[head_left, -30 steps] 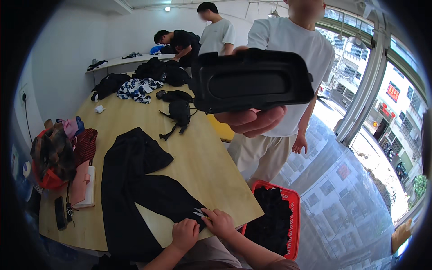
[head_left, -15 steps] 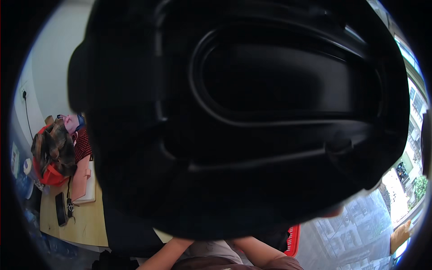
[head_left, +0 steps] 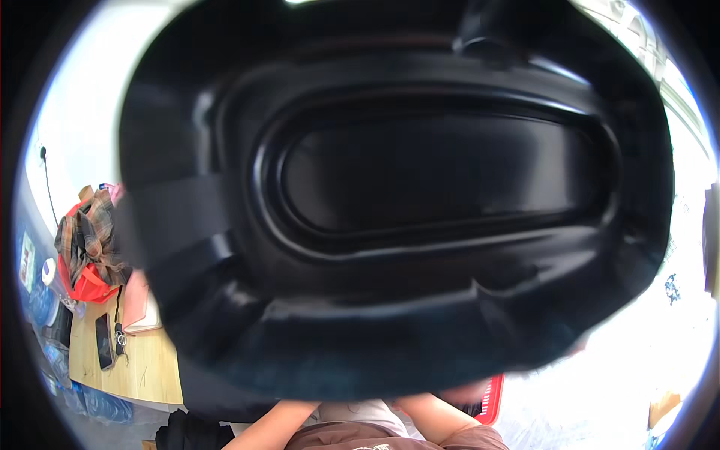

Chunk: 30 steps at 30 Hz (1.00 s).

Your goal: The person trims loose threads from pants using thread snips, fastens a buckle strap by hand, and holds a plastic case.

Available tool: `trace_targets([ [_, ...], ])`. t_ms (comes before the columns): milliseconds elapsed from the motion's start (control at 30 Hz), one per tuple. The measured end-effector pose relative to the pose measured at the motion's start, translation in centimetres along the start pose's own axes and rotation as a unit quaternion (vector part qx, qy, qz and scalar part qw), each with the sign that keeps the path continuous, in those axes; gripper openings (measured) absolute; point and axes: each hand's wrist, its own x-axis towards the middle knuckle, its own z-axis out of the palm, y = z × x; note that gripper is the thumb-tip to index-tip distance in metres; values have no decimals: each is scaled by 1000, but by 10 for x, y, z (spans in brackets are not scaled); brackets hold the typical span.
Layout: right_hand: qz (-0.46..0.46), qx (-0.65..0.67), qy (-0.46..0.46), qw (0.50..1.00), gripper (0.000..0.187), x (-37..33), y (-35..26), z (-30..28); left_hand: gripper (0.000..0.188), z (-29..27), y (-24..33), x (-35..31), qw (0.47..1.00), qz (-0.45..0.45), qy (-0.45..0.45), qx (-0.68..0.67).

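Note:
A large black glossy plastic shell (head_left: 435, 176), with a long oval recess in its middle and rounded corners, fills most of the view close up. My left forearm (head_left: 274, 424) and right forearm (head_left: 435, 420) reach up from the lower edge and pass behind it. Both hands are hidden by the shell, so their fingers and grip cannot be made out.
At the left, a wooden table (head_left: 150, 373) bears a phone (head_left: 104, 341), keys (head_left: 120, 341), a pink notebook (head_left: 139, 304) and a red bag with a plaid cloth (head_left: 90, 244). A red basket (head_left: 491, 399) stands lower right; black cloth (head_left: 191, 433) lies lower left.
The black shell has tilted and moved slightly, so its oval recess now shows whole and further left. The scene around it looks brighter. My forearms have hardly moved.

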Motion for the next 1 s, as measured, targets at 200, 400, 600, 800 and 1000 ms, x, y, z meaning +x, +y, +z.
trace_targets([
  [200,7,-34,3,999,32,8,-9,-11,11,-23,4,11,990,-67,-61,-106],
  [400,24,-67,-19,997,31,7,-17,-22,15,-62,12,34,961,-108,-18,-253],
  [600,28,-59,-10,998,29,4,-11,-17,27,-121,20,99,916,-50,120,-380],
  [800,26,-64,-21,997,30,6,-14,-18,25,-155,48,119,917,20,111,-382],
  [1000,36,-65,-32,997,31,4,-11,-19,25,-170,59,128,919,99,130,-358],
])
